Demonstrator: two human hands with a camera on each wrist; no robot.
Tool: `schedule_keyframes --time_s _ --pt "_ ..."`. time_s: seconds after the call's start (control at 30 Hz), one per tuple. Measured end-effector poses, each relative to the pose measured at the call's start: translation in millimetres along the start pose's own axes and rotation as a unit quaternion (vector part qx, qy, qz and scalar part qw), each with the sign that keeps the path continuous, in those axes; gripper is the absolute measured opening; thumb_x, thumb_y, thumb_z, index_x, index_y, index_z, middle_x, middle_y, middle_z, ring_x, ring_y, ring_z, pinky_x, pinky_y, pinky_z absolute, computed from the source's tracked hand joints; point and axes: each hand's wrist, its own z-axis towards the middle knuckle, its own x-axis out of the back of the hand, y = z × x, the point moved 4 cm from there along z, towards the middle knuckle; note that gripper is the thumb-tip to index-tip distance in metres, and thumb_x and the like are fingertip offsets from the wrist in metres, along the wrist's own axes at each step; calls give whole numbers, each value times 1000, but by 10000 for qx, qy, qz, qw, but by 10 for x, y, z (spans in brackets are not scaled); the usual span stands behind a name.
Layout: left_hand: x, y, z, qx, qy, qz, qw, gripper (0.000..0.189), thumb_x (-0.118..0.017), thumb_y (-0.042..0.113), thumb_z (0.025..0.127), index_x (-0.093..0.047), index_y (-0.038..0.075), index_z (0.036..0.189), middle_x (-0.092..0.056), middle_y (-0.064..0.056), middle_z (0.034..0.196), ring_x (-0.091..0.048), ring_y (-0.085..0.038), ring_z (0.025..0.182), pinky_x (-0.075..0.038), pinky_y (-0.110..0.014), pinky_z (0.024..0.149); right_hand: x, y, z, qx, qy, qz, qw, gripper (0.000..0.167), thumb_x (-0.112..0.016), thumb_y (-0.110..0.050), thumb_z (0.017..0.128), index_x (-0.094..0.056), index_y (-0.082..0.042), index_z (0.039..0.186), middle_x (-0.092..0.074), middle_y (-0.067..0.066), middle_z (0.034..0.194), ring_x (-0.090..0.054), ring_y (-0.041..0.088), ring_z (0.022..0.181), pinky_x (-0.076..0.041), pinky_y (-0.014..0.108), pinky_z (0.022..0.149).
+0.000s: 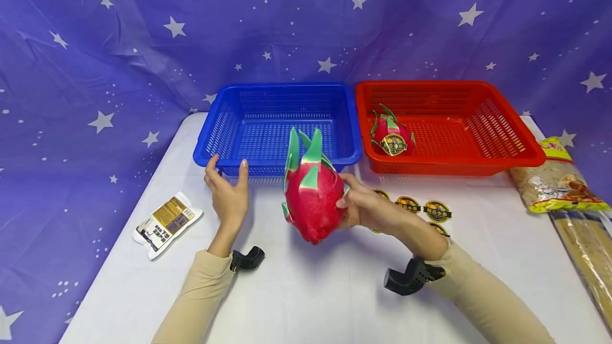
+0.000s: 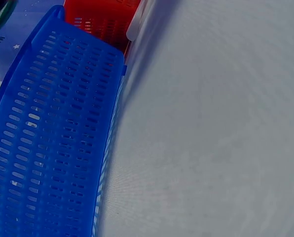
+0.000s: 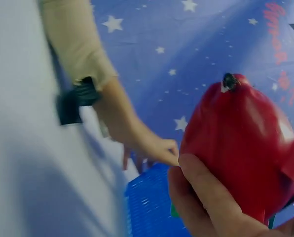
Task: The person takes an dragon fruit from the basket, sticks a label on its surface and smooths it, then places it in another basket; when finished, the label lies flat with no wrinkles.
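Note:
My right hand (image 1: 365, 207) grips a pink-red dragon fruit (image 1: 313, 203) by its side, in front of the blue basket (image 1: 272, 166). Green leaf tips of the fruit point up and overlap the basket in the head view. In the right wrist view, fingers (image 3: 208, 190) curl against the smooth red skin of the fruit, whose dark stem end shows. My left hand (image 1: 230, 198) is at the front left of the blue basket, thumb and fingers spread, fingertips close to the rim. A second dragon fruit (image 1: 381, 134), bearing a round black-and-gold sticker (image 1: 393, 144), lies in the red basket (image 1: 459, 163).
Several round black-and-gold stickers (image 1: 437, 211) lie on the white table, partly behind my right forearm. A white-and-gold pouch (image 1: 167, 224) lies at the left. On the right are a yellow-edged food bag (image 1: 557, 179) and a long clear packet (image 1: 585, 254).

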Motion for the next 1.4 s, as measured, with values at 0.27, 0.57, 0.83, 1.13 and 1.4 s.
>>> schedule_keyframes --time_s 0.27,0.57,0.83,1.13,1.4 --pt "11 -4 -9 -33 0 64 10000 71 -52 60 80 -25 25 136 -32 -15 137 -42 -37 122 -41 -59 83 -1 398 -456 -85 -454 -528 9975 60 -45 -8 82 -11 -7 132 -32 29 126 -58 23 102 -51 36 85" --pt "-11 -15 -19 13 -33 14 10000 71 -53 61 80 -26 25 136 -33 -13 136 -52 -34 104 -43 -51 74 -85 789 -669 -345 -196 -133 9991 56 -42 -7 84 -9 -6 129 -39 22 119 -57 25 101 -51 37 83" --pt "-20 -34 -20 31 -7 5 10000 71 -53 61 80 -25 27 136 -34 -10 136 -54 -32 100 -42 -48 73 -87 973 -813 -548 45 -85 9985 55 -42 -10 86 -10 -6 130 -41 14 119 -52 20 103 -48 28 85" --pt "2 -31 -23 72 0 -65 10000 71 -54 61 79 -27 27 135 -35 -10 136 -56 -33 98 -44 -46 72 -132 1007 -849 -786 -167 301 9963 48 -37 -18 92 -6 -3 126 -47 11 119 -61 22 99 -50 32 86" --pt "1 -13 -9 19 -45 9 10000 72 -52 62 79 -25 27 136 -34 -10 136 -56 -31 97 -43 -45 69 -91 1068 -750 -834 201 -27 9963 36 -40 -21 95 -13 -2 111 -64 16 84 -66 20 77 -54 33 74"
